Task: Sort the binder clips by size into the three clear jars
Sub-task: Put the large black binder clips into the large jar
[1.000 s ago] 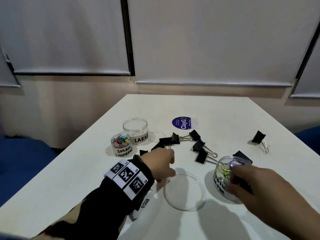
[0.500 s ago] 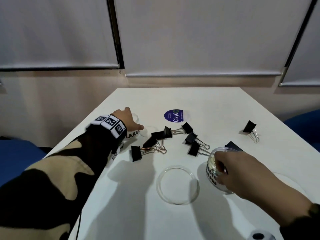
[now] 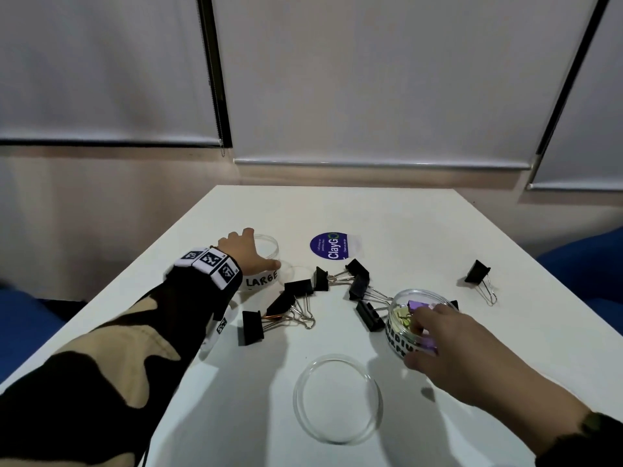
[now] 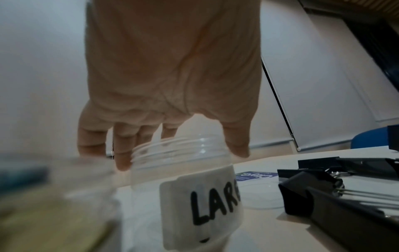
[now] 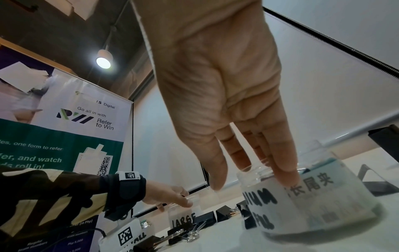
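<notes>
The empty clear jar labelled LARGE (image 3: 261, 283) (image 4: 200, 204) stands at the table's left. My left hand (image 3: 258, 252) is over its open mouth, thumb and fingers curled down around the threaded rim. My right hand (image 3: 418, 338) grips the jar labelled MEDIUM (image 3: 397, 335) (image 5: 313, 196), fingers over its rim, thumb on the near side; coloured clips (image 3: 403, 315) lie inside. Several large black binder clips (image 3: 296, 288) lie between the two jars, and one more clip (image 3: 477, 272) sits far right. The small jar (image 5: 129, 237) is hidden behind my left arm in the head view.
A clear lid (image 3: 337, 357) lies open side up near the front middle. A second thin lid (image 4: 259, 196) lies just right of the LARGE jar. A round blue ClayGo sticker (image 3: 332, 246) is behind the clips. The table's left edge (image 3: 141, 264) runs close to the LARGE jar.
My left hand went from beside the front lid out to the LARGE jar and has stayed on it. My right hand has kept its hold on the MEDIUM jar.
</notes>
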`<action>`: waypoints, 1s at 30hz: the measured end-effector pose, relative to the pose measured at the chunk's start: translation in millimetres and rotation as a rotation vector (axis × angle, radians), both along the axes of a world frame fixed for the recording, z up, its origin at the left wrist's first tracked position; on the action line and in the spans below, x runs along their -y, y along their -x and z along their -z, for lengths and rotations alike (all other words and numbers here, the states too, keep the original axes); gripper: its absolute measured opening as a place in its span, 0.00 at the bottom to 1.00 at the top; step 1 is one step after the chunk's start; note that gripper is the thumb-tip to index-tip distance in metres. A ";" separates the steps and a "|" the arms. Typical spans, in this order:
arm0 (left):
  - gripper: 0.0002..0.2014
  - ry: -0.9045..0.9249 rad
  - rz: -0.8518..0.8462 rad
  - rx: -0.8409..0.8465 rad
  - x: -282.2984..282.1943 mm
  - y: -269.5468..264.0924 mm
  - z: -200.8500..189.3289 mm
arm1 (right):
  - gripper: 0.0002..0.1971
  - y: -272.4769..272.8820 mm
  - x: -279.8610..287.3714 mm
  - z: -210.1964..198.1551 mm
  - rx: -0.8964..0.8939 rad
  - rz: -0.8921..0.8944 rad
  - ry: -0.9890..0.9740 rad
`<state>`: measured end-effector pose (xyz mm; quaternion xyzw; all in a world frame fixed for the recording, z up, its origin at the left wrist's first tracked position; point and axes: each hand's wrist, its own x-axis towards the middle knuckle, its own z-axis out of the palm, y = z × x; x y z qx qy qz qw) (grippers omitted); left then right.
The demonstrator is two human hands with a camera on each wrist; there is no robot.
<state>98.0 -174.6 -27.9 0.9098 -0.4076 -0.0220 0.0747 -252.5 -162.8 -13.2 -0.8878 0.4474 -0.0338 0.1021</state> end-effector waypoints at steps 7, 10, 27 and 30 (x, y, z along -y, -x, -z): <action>0.52 0.131 0.039 -0.004 -6.1 0.8 -11.3 | 0.30 -2.7 11.5 3.4 0.028 -0.011 -0.054; 0.51 0.282 0.080 -0.052 -18.9 8.2 -25.3 | 0.30 -4.1 12.3 -0.1 0.005 -0.022 -0.030; 0.51 0.123 0.394 -0.309 -150.3 87.8 -26.9 | 0.29 -140.1 39.3 1.8 -0.089 -0.288 -0.076; 0.53 0.109 0.406 -0.331 -161.2 84.9 -17.9 | 0.36 -162.1 44.9 8.9 -0.189 -0.351 -0.077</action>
